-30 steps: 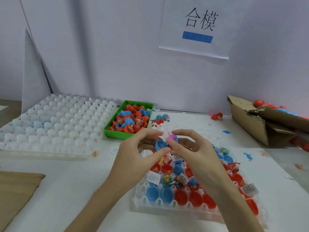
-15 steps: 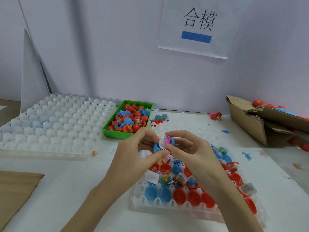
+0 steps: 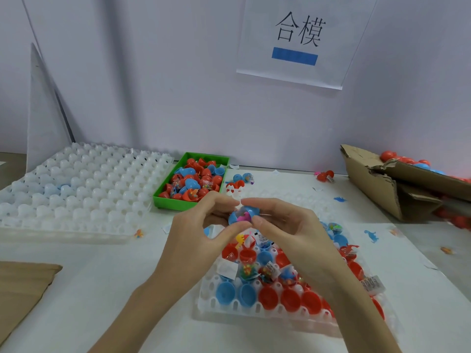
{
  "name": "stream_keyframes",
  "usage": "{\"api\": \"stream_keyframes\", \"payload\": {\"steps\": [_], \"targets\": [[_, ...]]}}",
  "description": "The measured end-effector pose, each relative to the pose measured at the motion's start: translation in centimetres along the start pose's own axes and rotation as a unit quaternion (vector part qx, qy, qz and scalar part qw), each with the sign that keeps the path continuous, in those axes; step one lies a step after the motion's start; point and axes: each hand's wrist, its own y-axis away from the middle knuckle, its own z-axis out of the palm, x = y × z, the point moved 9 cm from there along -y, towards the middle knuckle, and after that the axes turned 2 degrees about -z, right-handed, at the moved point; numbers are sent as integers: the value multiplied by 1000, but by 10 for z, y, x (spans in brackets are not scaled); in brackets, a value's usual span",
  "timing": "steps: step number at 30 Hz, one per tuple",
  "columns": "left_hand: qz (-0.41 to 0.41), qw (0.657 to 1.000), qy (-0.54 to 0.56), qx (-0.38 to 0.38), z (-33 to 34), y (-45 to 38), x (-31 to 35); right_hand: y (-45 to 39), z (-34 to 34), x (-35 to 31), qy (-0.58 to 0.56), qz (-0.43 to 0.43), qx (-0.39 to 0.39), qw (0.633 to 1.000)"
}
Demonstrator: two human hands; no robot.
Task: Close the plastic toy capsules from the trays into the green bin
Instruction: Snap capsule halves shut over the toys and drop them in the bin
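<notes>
White bench: left hand and right hand pinch blue capsule between them; halves now nearer together than before, pink toy inside, closure nearly done.

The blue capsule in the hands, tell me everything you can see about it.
The blue capsule is a small, glossy plastic shell, not fully shut, with a pink toy and a white slip of paper showing at its opening. It is held in the air above the near tray, pinched between the fingers of the left hand and the right hand.
</notes>
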Motion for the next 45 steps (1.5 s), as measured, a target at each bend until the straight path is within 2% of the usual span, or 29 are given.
{"api": "stream_keyframes", "payload": {"steps": [5,17,21,26,33,37,45], "targets": [[17,1000,-2,19,-2,0,3,-1,1,-3,-22,-17,49,998],[130,987,-68,62,-15,-1,19,2,8,-4,-60,-29,63,996],[154,981,-116,22,-6,0,24,2,9,-3,-51,-29,66,996],[113,990,-87,-21,2,0,16,2,3,-2,-31,-34,82,996],[2,999,35,2,-4,-2,-4,2,1,-9,-30,-54,59,996],[-9,998,69,8,-4,-2,-3,2,0,-12,-36,-62,62,995],[-12,998,67,12,1,1,-7,2,5,-2,-43,-43,100,993]]}}
